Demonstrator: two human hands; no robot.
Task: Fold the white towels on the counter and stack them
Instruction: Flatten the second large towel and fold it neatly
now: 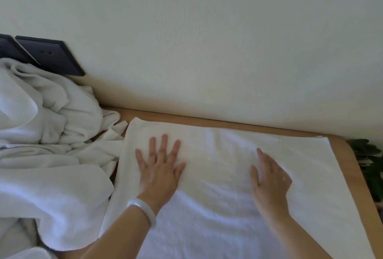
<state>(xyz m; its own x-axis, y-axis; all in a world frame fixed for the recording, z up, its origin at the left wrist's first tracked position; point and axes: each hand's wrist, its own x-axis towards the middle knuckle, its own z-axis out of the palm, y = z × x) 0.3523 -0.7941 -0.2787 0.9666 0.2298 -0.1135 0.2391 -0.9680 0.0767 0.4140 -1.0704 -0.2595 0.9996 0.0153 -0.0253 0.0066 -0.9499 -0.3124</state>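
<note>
Both hands (213, 173) flat on towel (217, 213)

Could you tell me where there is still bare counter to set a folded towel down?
Only thin strips: the counter between the flat towel and the wall, and along its right edge. The left is crowded with the towel pile.

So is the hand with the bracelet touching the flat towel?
Touching. The head view shows the left hand pressed flat, fingers spread, on the spread towel.
</note>
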